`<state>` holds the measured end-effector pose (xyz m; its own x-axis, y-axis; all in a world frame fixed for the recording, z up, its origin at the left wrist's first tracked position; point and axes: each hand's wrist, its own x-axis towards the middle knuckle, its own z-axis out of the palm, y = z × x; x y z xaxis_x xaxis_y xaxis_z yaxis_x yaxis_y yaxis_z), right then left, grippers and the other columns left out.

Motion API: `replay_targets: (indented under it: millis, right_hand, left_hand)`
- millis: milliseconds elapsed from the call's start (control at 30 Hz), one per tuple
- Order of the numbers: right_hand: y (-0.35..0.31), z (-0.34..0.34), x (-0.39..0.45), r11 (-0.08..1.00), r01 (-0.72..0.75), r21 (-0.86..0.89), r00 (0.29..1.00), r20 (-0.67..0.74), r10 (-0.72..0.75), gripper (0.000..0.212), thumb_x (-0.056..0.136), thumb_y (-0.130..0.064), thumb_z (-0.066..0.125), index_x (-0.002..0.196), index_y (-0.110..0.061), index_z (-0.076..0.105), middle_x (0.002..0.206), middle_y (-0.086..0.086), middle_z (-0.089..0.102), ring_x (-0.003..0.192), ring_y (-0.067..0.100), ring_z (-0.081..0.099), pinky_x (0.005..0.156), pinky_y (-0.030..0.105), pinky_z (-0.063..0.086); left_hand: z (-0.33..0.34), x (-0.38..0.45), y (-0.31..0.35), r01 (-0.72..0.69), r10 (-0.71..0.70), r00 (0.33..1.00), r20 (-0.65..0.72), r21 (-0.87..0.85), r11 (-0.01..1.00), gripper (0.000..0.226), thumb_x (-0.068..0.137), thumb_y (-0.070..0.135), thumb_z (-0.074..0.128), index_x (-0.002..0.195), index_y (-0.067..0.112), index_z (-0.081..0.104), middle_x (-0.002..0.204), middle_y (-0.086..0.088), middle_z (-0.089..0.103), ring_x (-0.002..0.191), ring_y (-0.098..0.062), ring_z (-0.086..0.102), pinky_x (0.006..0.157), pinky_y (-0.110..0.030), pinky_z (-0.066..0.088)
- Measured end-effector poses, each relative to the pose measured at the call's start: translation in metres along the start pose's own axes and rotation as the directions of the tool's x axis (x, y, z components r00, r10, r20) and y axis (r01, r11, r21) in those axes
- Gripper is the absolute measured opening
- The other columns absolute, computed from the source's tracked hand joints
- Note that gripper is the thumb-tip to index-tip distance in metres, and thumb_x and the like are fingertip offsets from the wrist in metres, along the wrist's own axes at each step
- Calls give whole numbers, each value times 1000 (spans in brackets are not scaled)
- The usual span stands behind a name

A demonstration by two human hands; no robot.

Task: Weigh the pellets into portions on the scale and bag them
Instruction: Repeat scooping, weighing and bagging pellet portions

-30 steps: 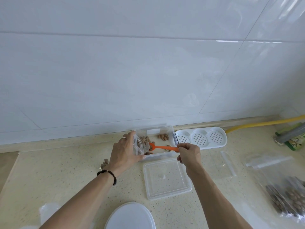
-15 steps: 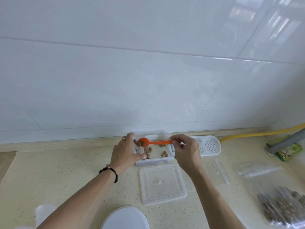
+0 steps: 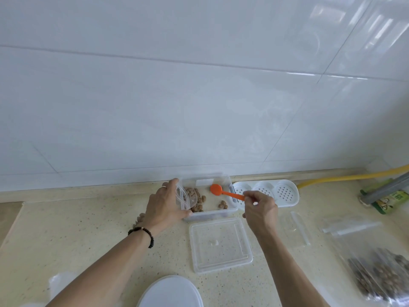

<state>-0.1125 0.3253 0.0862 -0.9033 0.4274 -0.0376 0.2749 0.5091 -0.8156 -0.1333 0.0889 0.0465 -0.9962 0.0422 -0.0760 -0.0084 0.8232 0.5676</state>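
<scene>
A clear plastic box (image 3: 223,212) stands by the wall with brown pellets (image 3: 198,198) scattered inside. My left hand (image 3: 164,203) grips the box's left end, over its clear latch. My right hand (image 3: 260,207) pinches the handle of an orange spoon (image 3: 223,191), whose bowl hovers over the box's right half. The box's clear lid (image 3: 220,244) lies flat in front of it. A few pellets (image 3: 140,218) lie on the counter behind my left wrist. I see no display of a scale.
A white perforated three-well tray (image 3: 285,203) sits right of the box. Clear zip bags (image 3: 296,227) lie at right, one holding pellets (image 3: 385,278). A round white lid (image 3: 170,292) is at the bottom edge. A yellow hose (image 3: 354,177) and green packet (image 3: 387,201) lie far right.
The spoon went from the box's left side, carrying pellets, to its right half and now looks empty. My right hand moved right. My left hand kept its hold.
</scene>
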Motion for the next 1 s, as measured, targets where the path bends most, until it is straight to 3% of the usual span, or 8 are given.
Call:
replay_targets:
  millis: [167, 400, 567, 700, 1000]
  right_hand:
    - [15, 19, -6, 994, -109, -9, 987, 118, 110, 23, 96, -6, 53, 95, -17, 73, 79, -5, 68, 50, 20, 67, 46, 22, 51]
    - [8, 35, -2, 983, -182, 15, 943, 287, 170, 24, 94, -3, 50, 94, -13, 72, 82, 5, 70, 42, 9, 59, 44, 20, 45]
    - [9, 34, 0, 927, -339, 159, 929, 210, 304, 27, 90, 4, 49, 85, -11, 70, 81, 10, 69, 44, 12, 57, 47, 24, 46]
    - [13, 24, 1, 869, -418, 264, 908, 158, 388, 23, 89, 5, 52, 91, -8, 70, 83, 10, 70, 45, 14, 56, 50, 26, 47]
    - [-19, -11, 4, 886, -287, 364, 958, 91, 272, 20, 92, 3, 54, 93, -9, 70, 85, 10, 71, 40, 9, 53, 46, 22, 44]
  left_hand:
    - [2, 1, -1, -23, 23, 1000, -11, 12, 1000, 96, 63, 50, 83, 138, 22, 30, 125, -2, 51, 114, -21, 54, 91, -40, 46]
    - [5, 1, -1, -24, 25, 1000, -12, 16, 1000, 96, 63, 52, 82, 138, 21, 31, 128, -2, 52, 117, -21, 52, 92, -39, 44]
    - [4, 0, 0, -24, 24, 1000, -8, 25, 999, 98, 64, 54, 82, 139, 20, 29, 130, -3, 51, 118, -22, 52, 93, -38, 44]
    - [4, -1, 0, -12, 12, 1000, -6, 19, 1000, 99, 63, 53, 83, 140, 22, 29, 131, -2, 51, 119, -20, 51, 94, -35, 40]
    - [-1, 5, 10, 6, -6, 1000, -4, 42, 999, 97, 64, 52, 82, 140, 21, 30, 132, -3, 51, 118, -22, 52, 95, -37, 42]
